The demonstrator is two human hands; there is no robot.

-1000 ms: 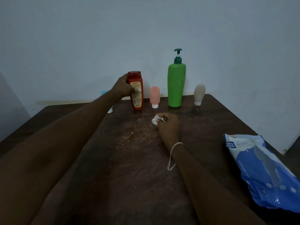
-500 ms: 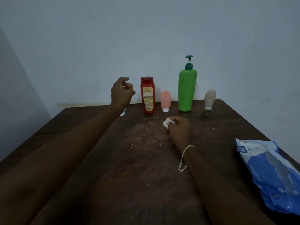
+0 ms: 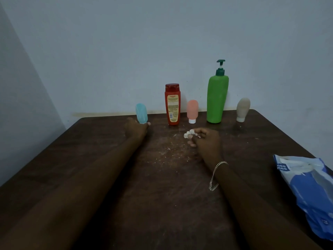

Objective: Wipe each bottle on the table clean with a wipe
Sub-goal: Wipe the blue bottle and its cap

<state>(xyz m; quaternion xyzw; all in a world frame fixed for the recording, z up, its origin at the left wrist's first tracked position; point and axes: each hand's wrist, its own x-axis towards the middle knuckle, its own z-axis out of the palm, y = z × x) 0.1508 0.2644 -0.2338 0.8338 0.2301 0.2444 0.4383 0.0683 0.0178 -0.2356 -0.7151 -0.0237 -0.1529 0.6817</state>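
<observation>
Several bottles stand in a row at the back of the dark wooden table point(image 3: 100, 177): a small blue tube point(image 3: 141, 113), a red bottle point(image 3: 172, 104), a small pink tube point(image 3: 192, 110), a tall green pump bottle point(image 3: 217, 98) and a beige tube point(image 3: 242, 109). My left hand point(image 3: 136, 128) grips the lower end of the blue tube, hiding its cap. My right hand point(image 3: 205, 139) rests on the table in front of the pink tube and pinches a crumpled white wipe point(image 3: 189, 133).
A blue and white pack of wipes point(image 3: 310, 188) lies at the table's right edge. Pale crumbs and smears mark the tabletop between my hands. A plain wall stands directly behind the bottles.
My left hand let go of the red bottle, moved left and down, and took hold of the blue tube. My right hand has stayed put with the wipe.
</observation>
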